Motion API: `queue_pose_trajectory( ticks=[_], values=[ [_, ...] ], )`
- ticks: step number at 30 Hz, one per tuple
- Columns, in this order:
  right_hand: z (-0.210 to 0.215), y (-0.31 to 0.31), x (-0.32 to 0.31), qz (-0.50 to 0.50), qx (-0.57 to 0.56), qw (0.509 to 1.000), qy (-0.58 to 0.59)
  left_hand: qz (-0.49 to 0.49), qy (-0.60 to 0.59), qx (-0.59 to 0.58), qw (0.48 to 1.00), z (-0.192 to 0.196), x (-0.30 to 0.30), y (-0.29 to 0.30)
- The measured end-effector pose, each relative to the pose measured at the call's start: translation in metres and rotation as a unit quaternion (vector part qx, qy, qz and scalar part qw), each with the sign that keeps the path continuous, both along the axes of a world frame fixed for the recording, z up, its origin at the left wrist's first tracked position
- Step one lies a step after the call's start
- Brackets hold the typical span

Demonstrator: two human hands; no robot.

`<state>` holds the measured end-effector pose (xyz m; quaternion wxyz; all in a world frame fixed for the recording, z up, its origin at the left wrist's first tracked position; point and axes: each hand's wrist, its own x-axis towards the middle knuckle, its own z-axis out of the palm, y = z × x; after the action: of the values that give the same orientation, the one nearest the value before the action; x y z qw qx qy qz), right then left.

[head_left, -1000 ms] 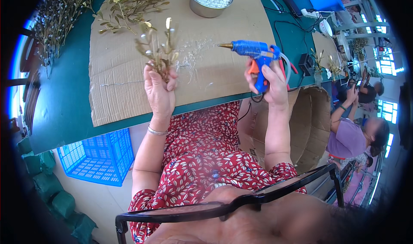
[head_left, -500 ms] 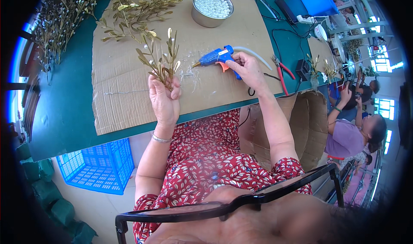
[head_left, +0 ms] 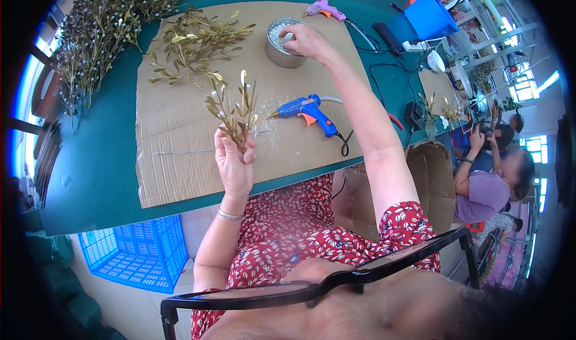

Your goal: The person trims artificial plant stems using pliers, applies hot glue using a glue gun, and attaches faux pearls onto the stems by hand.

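Head view: seen from above, both forearms reach up from the lower edge over the bench [head_left: 90, 178].
Left hand [head_left: 235, 167]: clenched round the stem of a sprig [head_left: 234, 109] of gold leaves, held upright over the near middle of the cardboard sheet [head_left: 180, 130].
Right hand [head_left: 309, 40]: fingertips dipped into the round tin [head_left: 282, 40] of white beads at the sheet's far edge; whether a bead is pinched I cannot tell.
Glue gun [head_left: 306, 111]: blue, lying released on the cardboard just right of the sprig, nozzle toward it.
Doing it well: I judge it best to take one bead only, keep the sprig steady and tilted toward the free hand.
Further out: loose gold sprigs [head_left: 192, 40] at the far left of the sheet, a heap of budded branches [head_left: 102, 28] at the bench's far left corner, a purple glue gun [head_left: 324, 7] along the far edge.
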<state>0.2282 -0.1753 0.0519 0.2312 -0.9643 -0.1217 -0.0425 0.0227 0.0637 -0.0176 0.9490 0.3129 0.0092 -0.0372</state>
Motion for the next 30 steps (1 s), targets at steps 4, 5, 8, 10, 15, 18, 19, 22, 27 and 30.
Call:
queue_pose_trajectory(
  ticks=[4,5,8,10,15,18,19,22,27,30],
  values=[
    [-0.008,0.002,0.011,-0.009,-0.024,0.999,0.024,-0.014,0.001,-0.010,1.000,-0.004,0.001,0.000],
    [-0.008,0.000,0.009,-0.004,-0.005,1.000,0.009,-0.007,0.001,-0.009,1.000,-0.004,0.002,-0.002],
    [-0.002,0.000,-0.003,-0.016,0.037,0.999,-0.028,-0.019,-0.008,-0.014,1.000,-0.002,0.003,-0.001],
    [0.009,0.002,-0.023,-0.032,0.059,0.997,-0.048,-0.021,-0.004,-0.009,1.000,-0.003,0.001,0.000],
    [0.025,0.019,-0.112,0.001,0.385,0.921,0.060,-0.012,0.004,-0.007,1.000,-0.007,0.002,0.001],
    [0.013,0.030,-0.151,0.016,0.576,0.803,0.151,-0.014,-0.004,-0.004,1.000,-0.010,0.003,0.003],
    [0.007,0.032,-0.160,0.027,0.620,0.768,0.160,-0.009,-0.014,0.004,1.000,-0.009,0.003,0.003],
    [0.002,0.043,-0.179,0.035,0.681,0.703,0.201,-0.011,-0.014,0.020,1.000,-0.012,0.003,0.003],
    [-0.007,0.058,-0.195,-0.022,0.579,0.797,0.171,-0.028,-0.061,0.026,0.997,-0.012,0.002,0.000],
    [-0.009,0.065,-0.198,-0.009,0.534,0.833,0.142,-0.012,-0.059,0.101,0.993,-0.011,-0.001,-0.005]
  ],
)
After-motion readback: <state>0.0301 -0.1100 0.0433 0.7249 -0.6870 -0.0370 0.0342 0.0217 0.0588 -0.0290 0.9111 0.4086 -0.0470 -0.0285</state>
